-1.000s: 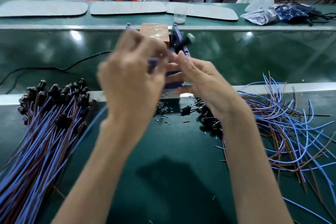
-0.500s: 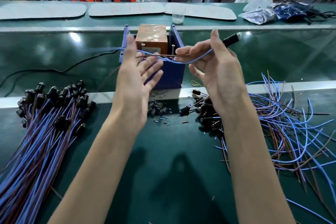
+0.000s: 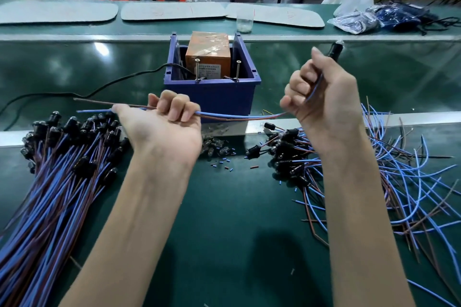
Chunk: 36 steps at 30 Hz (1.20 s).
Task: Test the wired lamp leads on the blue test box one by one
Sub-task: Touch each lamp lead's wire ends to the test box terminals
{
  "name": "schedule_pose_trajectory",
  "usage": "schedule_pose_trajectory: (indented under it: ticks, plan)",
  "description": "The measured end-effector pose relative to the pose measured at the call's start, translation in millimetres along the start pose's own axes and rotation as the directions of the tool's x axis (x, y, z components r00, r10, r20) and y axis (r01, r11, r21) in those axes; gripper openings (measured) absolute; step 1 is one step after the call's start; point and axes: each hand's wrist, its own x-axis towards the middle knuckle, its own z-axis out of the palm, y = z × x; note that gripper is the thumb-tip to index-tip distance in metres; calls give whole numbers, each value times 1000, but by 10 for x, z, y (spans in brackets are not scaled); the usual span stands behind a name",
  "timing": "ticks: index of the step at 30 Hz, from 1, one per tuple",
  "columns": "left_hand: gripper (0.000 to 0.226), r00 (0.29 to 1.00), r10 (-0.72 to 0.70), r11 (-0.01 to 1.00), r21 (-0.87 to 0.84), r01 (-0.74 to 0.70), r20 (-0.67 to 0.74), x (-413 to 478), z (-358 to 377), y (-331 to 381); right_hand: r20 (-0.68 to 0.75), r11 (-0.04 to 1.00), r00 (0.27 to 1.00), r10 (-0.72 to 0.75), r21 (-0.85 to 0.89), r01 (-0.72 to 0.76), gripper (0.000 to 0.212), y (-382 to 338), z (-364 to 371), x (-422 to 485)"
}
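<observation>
The left hand point(image 3: 162, 129) lies palm up in front of the blue test box point(image 3: 212, 99). Its fingers point(image 3: 174, 107) are curled round the two wires of one lamp lead point(image 3: 237, 116), a blue wire and a brown one. The ends of both wires stick out to the left, past the thumb. From there the lead runs to the right, in the air just before the box, into the right hand point(image 3: 324, 102). This hand is higher, its fingers point(image 3: 295, 87) are closed round the lead, and the black lamp head point(image 3: 335, 51) stands out above it. The lead touches neither of the two screws point(image 3: 197, 70) that stand upright at the front wall of the box. An orange block point(image 3: 208, 55) sits inside the box. On the green worktop point(image 3: 224, 232), a tidy bundle of leads point(image 3: 50, 182) lies at the left and a loose heap of leads point(image 3: 399, 169) at the right.
</observation>
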Motion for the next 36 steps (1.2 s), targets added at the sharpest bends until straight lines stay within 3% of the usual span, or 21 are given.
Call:
schedule_pose_trajectory:
  ticks: [4, 8, 10, 13, 16, 19, 21, 24, 29, 33, 36]
  plan:
    - [38, 999, 41, 998, 43, -41, -7, 81, -53, 55, -3, 998, 1000, 17, -60, -17, 42, -4, -26, -5]
    - [41, 995, 100, 971, 216, -99, 6, 97, -67, -24, -21, 990, 999, -42, -133, 39, 41, -22, -78, -25]
    - [39, 984, 159, 915, 361, -179, 84, 95, -68, -76, -13, 977, 996, -91, -193, 86, 41, -28, -92, -45]
    - [37, 930, 166, 713, 611, -343, 328, 58, -88, -185, 51, 934, 988, -148, -320, 157, 33, -28, -91, -82]
    - [37, 817, 46, 369, 750, -549, 575, -31, -140, -328, 113, 907, 986, -122, -391, 157, 21, -7, -37, -104]
    - [37, 753, -53, 169, 749, -640, 656, -89, -197, -429, 115, 921, 983, -144, -348, 176, 36, 30, -1, -103]
    - [37, 761, -93, 102, 766, -634, 642, -89, -218, -448, 98, 915, 980, -175, -350, 198, 28, 39, 5, -109]
    - [37, 779, -104, 91, 786, -612, 619, -56, -227, -445, 39, 903, 982, -187, -386, 188, 9, 35, -21, -85]
    - [36, 794, -96, 74, 800, -596, 600, 20, -232, -411, 33, 939, 985, -171, -297, 173, 13, 13, -15, -77]
    - [26, 776, -163, 138, 793, -594, 610, 61, -215, -361, 59, 871, 977, -204, -444, 209, 16, 24, -10, -85]
    - [21, 728, -188, 172, 752, -636, 659, 49, -219, -363, 117, 855, 982, -149, -483, 187, 14, 24, 25, -110]
